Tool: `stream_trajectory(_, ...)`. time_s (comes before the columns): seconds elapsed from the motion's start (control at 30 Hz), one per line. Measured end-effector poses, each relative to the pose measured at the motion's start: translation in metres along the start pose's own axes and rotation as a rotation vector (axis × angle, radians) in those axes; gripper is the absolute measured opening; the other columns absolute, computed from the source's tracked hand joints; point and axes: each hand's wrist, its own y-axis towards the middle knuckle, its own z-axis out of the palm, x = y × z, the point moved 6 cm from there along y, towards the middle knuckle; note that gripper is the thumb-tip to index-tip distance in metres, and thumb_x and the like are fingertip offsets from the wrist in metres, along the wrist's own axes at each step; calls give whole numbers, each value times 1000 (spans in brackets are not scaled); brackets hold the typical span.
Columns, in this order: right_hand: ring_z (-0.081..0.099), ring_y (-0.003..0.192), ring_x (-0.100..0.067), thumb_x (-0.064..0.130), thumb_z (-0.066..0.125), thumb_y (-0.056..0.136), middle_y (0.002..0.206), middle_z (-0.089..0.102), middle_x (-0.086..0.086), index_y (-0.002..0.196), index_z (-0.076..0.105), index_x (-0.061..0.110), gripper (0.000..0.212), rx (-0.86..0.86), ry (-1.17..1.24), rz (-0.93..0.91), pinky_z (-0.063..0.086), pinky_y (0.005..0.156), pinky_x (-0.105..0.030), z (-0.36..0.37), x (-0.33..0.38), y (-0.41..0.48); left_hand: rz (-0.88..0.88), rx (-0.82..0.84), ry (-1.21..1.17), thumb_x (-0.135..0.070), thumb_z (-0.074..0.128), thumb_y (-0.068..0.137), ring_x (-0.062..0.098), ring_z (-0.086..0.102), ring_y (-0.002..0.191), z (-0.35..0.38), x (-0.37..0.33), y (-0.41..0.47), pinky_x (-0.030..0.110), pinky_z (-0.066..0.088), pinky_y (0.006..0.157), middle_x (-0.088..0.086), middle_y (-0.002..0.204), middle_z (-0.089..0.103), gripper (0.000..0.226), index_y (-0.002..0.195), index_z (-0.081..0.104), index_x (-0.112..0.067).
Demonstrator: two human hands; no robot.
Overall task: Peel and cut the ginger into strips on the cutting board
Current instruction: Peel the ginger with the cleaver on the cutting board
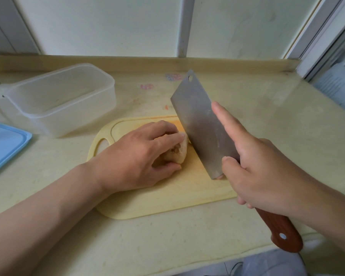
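**On the cutting board: cleaver against the ginger, cut not made yet**

On the cutting board [167,198], your left hand [135,156] covers the ginger [180,154]. The fingers curl over its top and the thumb is tucked at the near side, so the piece is pinned flat to the board. Only the right end of the ginger shows. It looks tan, with a brown knot, so my guess is the skin is mostly still on.

Your right hand [267,172] grips the cleaver [197,120] where the blade meets the wooden handle [281,232]. The index finger [227,120] lies straight along the blade's flat and the other fingers wrap the handle. That grip chokes up for control rather than chopping force. The blade leans away from you, with its flat touching or just beside the exposed ginger end. I can't tell whether the edge has bitten in.

Keeping your left fingertips curled behind the blade face keeps them off the edge. The thumb is the risk if the piece rolls.

A clear plastic container [64,100] sits open on the counter [267,116] beyond the board's left end, with a blue lid [4,144] beside it at far left. It's likely there for the strips. No strips or peelings are visible, so I'd call this an early stage.
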Motion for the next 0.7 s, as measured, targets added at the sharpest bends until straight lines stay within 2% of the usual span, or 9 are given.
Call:
stream_trajectory(0.1, 68, 52, -31, 9, 40, 101, 54, 63, -4, 132, -17, 83, 98, 79, -2, 41, 60, 49, -47, -3, 1, -6, -3, -4, -7, -35, 75, 85, 23, 63, 105, 0, 1, 0, 31, 52, 90, 9, 124, 62, 54, 128, 64, -5)
stream_trajectory(0.2, 69, 49, -26, 11, 39, 100, 51, 64, 6, 136, -13, 85, 97, 146, -19, 87, 62, 47, -44, -6, 3, -2, -1, -8, -10, -35, 75, 84, 22, 63, 104, -1, 1, 0, 28, 50, 90, 8, 122, 63, 54, 128, 64, -5)
stream_trajectory(0.27, 70, 47, -23, 13, 39, 98, 60, 67, 1, 139, -8, 83, 94, 189, -32, 108, 62, 48, -43, -4, 6, 9, 8, -14, -7, -33, 76, 84, 22, 63, 102, -1, 1, 0, 25, 49, 90, 9, 121, 64, 55, 128, 64, -3)
stream_trajectory(0.37, 70, 46, -20, 14, 39, 97, 81, 68, -4, 148, -11, 74, 94, 237, -95, 87, 62, 47, -41, 2, 12, 24, 31, -10, 0, -33, 75, 86, 25, 64, 101, -1, 0, 0, 28, 51, 88, 11, 120, 63, 55, 129, 63, -1)
stream_trajectory(0.53, 70, 46, -20, 12, 41, 97, 78, 63, -3, 153, -9, 68, 94, 222, -107, 66, 62, 45, -40, 5, 18, 35, 27, 1, -5, -39, 66, 90, 25, 63, 101, -3, 0, -1, 24, 48, 89, 13, 121, 62, 54, 130, 62, -2)
stream_trajectory(0.7, 70, 50, -25, 9, 42, 96, 72, 62, -4, 155, -1, 68, 93, 95, -32, 36, 62, 48, -45, 2, 16, 32, 47, 13, 25, -36, 69, 89, 31, 59, 103, -4, -2, 0, 35, 49, 92, 15, 123, 57, 54, 129, 60, -2)
